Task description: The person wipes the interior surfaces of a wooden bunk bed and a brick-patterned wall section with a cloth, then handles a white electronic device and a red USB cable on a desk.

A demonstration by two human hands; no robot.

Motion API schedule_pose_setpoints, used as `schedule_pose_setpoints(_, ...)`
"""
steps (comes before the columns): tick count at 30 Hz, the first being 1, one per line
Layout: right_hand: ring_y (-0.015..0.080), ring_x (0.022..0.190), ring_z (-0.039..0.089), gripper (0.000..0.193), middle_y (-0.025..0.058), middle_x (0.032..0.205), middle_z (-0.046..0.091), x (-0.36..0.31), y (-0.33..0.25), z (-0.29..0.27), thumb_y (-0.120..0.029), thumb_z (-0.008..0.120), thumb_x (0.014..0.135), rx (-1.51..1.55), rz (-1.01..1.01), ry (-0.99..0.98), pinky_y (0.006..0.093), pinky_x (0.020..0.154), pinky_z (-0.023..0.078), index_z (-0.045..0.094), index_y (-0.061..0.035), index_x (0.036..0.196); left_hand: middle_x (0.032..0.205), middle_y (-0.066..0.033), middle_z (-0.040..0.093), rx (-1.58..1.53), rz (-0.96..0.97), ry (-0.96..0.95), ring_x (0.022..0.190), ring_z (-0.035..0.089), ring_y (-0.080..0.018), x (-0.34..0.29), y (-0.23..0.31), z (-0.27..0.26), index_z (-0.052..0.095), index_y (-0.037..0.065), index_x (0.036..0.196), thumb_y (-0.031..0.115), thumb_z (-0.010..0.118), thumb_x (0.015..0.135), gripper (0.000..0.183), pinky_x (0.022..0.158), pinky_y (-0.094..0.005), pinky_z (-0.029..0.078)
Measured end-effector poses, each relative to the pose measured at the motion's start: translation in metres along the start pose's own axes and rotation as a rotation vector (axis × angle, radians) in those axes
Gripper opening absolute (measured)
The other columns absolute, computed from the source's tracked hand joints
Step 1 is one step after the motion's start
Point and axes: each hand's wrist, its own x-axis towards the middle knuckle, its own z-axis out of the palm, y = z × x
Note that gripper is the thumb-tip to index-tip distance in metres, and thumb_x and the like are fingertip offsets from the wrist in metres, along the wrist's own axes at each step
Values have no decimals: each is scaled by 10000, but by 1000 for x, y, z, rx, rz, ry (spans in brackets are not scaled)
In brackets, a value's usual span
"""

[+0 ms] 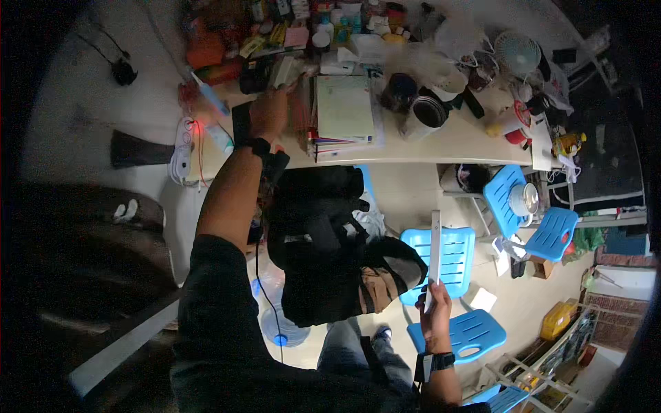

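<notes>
My left hand (pixel 270 113), with a dark band on its wrist, reaches over the cluttered table. Its fingers close around a small pale box (pixel 283 71), though dim light blurs the grip. Right beside that hand lies a stack of papers and books (pixel 344 110) with a pale green sheet on top. Low on the right, my right hand (pixel 435 313) grips the lower end of a long, slim white bar (pixel 435 248). The bar points away from me, above a blue slatted stool (pixel 454 265). A black bag (pixel 317 234) fills the space between my arms.
Bottles and packets crowd the table's (pixel 406 148) far side. A power strip (pixel 181 148) with a red light hangs at its left edge. Dark cups (pixel 428 112) and a fan (pixel 518 54) stand rightward. Another blue stool (pixel 506 189) bears a metal pot (pixel 525 199). A water jug (pixel 286 327) stands below.
</notes>
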Motion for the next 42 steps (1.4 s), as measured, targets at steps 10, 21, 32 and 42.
schedule_pose_setpoints(10,169,691,599,282,90,898,591,-5,-17,30,-107,533,876,104,-42,-252,278,620,512,467,-32,1139,813,-128,649,-368,49,87,683,601,-315,17,24,-78,664,151,1031,310,491,924,258,601,-437,478)
schedule_pose_setpoints(21,164,697,543,288,57,781,503,8,-78,118,-152,554,881,172,-312,-514,302,638,491,411,-58,1113,770,-144,660,-434,151,35,654,630,-254,-35,89,-205,677,58,1013,320,547,900,314,598,-386,481)
schedule_pose_setpoints(32,283,1068,549,413,203,1339,400,-21,-117,150,-269,451,936,557,-260,-806,441,855,526,319,-81,1279,655,-148,615,-628,152,-189,577,559,-193,-77,124,-228,654,-37,933,318,598,850,369,585,-323,434)
schedule_pose_setpoints(42,321,1166,478,457,203,1335,400,-38,-145,101,-282,483,928,499,-293,-885,490,926,464,281,-96,1293,615,-119,597,-588,90,-226,562,534,-152,-103,172,-258,662,-23,903,284,587,861,319,571,-287,417)
